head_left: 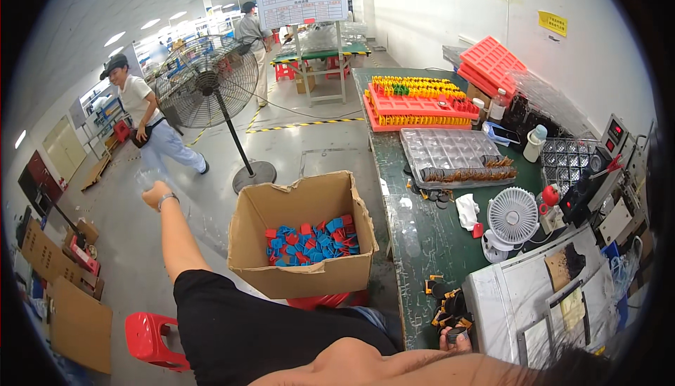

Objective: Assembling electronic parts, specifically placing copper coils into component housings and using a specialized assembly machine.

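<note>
Reaching: left hand (156, 195) stretched out at 10 o'clock, fist closed, apparently on a clear film, hard to tell. Right hand (455, 340) at 5 o'clock pinches a small dark ring (455, 335) at the green bench (422, 238) edge. Cardboard box (304, 235) of red and blue pieces sits centre. Judged step: discarding; next calls for returning left.

left hand (156, 194): bare, a thin grey band at the wrist; forearm bare | right hand (455, 341): bare, only fingertips showing at the lower edge; arm bare | clothing: black garment over the lap, a strip of blue fabric beside it
</note>
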Demonstrator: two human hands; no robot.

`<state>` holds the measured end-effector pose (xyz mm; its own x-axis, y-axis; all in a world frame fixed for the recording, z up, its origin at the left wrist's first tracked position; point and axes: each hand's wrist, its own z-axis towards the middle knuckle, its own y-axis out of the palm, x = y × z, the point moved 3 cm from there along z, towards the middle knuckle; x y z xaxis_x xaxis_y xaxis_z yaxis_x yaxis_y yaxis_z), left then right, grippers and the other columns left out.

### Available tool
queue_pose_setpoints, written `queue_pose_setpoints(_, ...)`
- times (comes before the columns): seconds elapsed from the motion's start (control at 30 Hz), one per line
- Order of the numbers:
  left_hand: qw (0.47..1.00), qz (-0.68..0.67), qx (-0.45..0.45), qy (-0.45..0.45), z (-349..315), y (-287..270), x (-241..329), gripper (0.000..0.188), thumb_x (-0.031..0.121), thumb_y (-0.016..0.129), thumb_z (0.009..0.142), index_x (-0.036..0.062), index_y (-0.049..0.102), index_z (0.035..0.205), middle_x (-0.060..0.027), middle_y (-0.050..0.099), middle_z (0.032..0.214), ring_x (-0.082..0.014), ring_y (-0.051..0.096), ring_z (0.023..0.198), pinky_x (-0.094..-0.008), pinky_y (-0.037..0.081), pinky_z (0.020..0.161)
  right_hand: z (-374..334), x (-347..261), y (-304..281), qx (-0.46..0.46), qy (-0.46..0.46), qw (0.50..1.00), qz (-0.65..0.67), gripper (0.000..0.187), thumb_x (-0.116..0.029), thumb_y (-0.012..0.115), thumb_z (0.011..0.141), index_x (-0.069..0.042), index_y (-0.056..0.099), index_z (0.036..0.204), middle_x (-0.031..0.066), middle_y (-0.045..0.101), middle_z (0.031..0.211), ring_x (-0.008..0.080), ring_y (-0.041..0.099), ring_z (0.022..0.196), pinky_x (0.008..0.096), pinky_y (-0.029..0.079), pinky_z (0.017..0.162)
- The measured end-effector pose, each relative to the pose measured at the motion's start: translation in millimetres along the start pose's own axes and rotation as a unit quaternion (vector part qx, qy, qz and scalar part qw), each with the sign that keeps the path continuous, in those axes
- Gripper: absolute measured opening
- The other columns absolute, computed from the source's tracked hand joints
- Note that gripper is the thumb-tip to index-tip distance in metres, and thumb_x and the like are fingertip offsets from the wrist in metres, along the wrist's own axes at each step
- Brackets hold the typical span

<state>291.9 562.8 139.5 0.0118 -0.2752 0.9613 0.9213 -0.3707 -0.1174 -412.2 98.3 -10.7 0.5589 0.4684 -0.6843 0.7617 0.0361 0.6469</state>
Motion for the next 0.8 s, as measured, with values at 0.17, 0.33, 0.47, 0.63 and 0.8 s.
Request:
queue_pose_setpoints(0.17, 0.985, 0.077, 0.056, -0.142, 22.8, -43.0, -63.5, 0.036, 0.017, 0.060, 0.072, 0.0011, 0.062, 0.105, -0.0184, 0.063, 0.111, -0.0390, 0.060, 0.106, -0.0498, 0.047, 0.092, -0.2, 3.0, 2.6, 0.003, -0.020, 1.000, -0.004, 0.026, -0.009, 0.059, 0.088, 0.002, 0.056, 0.111, 0.0174, 0.067, 0.098, 0.0242, 0.068, 0.085, 0.0283, 0.060, 0.072)
queue_pose_setpoints(0.33, 0.974, 0.195, 0.076, -0.092, -4.7, -57.5, -67.6, 0.038, 0.022, 0.059, 0.075, 0.0075, 0.061, 0.110, -0.0101, 0.060, 0.118, -0.0335, 0.057, 0.112, -0.0480, 0.044, 0.094, 3.0, 4.2, -2.3, 0.013, -0.020, 1.000, -0.006, 0.026, -0.009, 0.059, 0.088, 0.002, 0.056, 0.111, 0.0172, 0.067, 0.098, 0.0241, 0.068, 0.085, 0.0280, 0.060, 0.072)
queue_pose_setpoints(0.47, 0.969, 0.231, 0.056, -0.061, 11.2, -67.1, -83.8, 0.041, 0.024, 0.059, 0.074, 0.0087, 0.061, 0.111, -0.0096, 0.060, 0.119, -0.0334, 0.056, 0.112, -0.0492, 0.042, 0.094, -2.1, 5.1, 2.8, -0.001, -0.038, 0.999, -0.014, 0.026, -0.010, 0.060, 0.088, 0.002, 0.057, 0.111, 0.0168, 0.067, 0.098, 0.0237, 0.068, 0.086, 0.0278, 0.059, 0.072)
queue_pose_setpoints(0.63, 0.976, 0.214, -0.015, -0.037, 9.7, -41.8, -88.5, 0.046, 0.027, 0.059, 0.072, 0.0094, 0.062, 0.115, -0.0117, 0.062, 0.119, -0.0329, 0.057, 0.112, -0.0477, 0.042, 0.095, -3.7, 2.8, 2.8, 0.013, -0.051, 0.999, -0.011, 0.027, -0.010, 0.061, 0.087, 0.003, 0.056, 0.110, 0.0166, 0.066, 0.098, 0.0235, 0.067, 0.086, 0.0277, 0.059, 0.072)
queue_pose_setpoints(0.8, 0.990, 0.132, 0.042, -0.026, 25.0, -27.9, -105.0, 0.052, 0.026, 0.059, 0.067, 0.0068, 0.064, 0.114, -0.0195, 0.064, 0.116, -0.0391, 0.060, 0.108, -0.0484, 0.046, 0.093, 0.9, 4.7, -0.9, -0.015, -0.047, 0.999, -0.001, 0.030, -0.012, 0.064, 0.087, 0.003, 0.056, 0.111, 0.0166, 0.066, 0.098, 0.0236, 0.067, 0.086, 0.0280, 0.059, 0.073)
